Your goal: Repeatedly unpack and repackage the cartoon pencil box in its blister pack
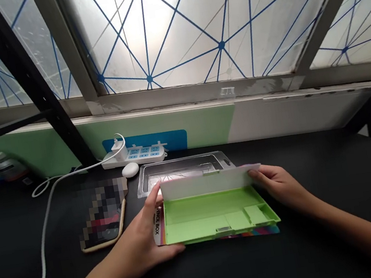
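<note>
A green pencil box point(205, 218) lies in front of me with its pale lid point(206, 184) raised along the far edge. Its inside shows a long tray and a small compartment at the right. My left hand point(154, 231) grips the box's left end, thumb at the near edge and fingers up by the lid. With fingers closed at the lid's right end, my right hand point(273, 184) holds the lid up. Beneath the box, a colourful printed card point(158, 228) reading "PENCIL BOX" sticks out at the left and along the front.
Behind the box lies a clear plastic package tray point(182, 163). To the left are a phone point(104, 217), a white earbud case point(130, 170) and a white cable point(46, 236) running to a power strip point(142, 154). A bottle point(8, 167) stands at the far left, near a black post point(29, 84).
</note>
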Available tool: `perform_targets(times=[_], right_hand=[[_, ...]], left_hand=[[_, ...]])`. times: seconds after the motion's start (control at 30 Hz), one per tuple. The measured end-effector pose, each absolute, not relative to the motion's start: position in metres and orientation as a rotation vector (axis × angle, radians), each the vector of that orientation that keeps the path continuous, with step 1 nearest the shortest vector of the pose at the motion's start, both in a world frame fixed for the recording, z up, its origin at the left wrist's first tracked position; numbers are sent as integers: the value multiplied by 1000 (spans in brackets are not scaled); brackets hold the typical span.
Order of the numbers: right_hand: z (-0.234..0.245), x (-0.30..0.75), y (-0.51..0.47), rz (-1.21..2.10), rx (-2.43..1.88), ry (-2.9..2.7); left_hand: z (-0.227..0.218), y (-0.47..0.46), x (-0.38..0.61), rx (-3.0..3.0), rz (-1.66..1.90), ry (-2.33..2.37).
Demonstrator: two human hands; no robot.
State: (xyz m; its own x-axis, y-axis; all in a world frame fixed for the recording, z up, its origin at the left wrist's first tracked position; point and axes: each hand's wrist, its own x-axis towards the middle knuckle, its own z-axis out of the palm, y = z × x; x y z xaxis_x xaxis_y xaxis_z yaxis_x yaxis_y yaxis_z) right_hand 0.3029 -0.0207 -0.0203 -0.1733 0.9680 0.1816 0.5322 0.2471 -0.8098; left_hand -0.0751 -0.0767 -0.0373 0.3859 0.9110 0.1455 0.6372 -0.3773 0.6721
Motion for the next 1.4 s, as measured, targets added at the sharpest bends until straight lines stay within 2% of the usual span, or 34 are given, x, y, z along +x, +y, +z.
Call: perform_targets(times=[0.2,0.47,0.67,0.87,0.97,1.07,1.17,1.3,1.4], right_hand=[[-26,304,-28,761,-1402,-1748],[-20,336,-49,678,-1101,-2332],[-29,327,-57,494,-1252,-2188],[-19,310,-59,758,-1486,-2080],[-15,301,-61,766,-1508,-2061],[-16,293,-63,594,-1617,-2139],[-23,289,-66,254,-1694,-2253],[-35,283,-71,-297,-1636,-2381],[-34,276,-76,-550,-1520,-2411]], left_hand=[[-36,-77,-77,2142,701,1319],[-33,-77,-75,2097,749,1347],[-21,-73,-73,2132,722,1216],[-12,-68,-70,2158,634,1131],[-12,-67,-68,2169,609,1158],[-16,-67,-68,2097,674,1270],[-21,-68,-70,2020,715,1333],[-23,-68,-73,2088,695,1374],[-22,-70,-75,2105,668,1341]])
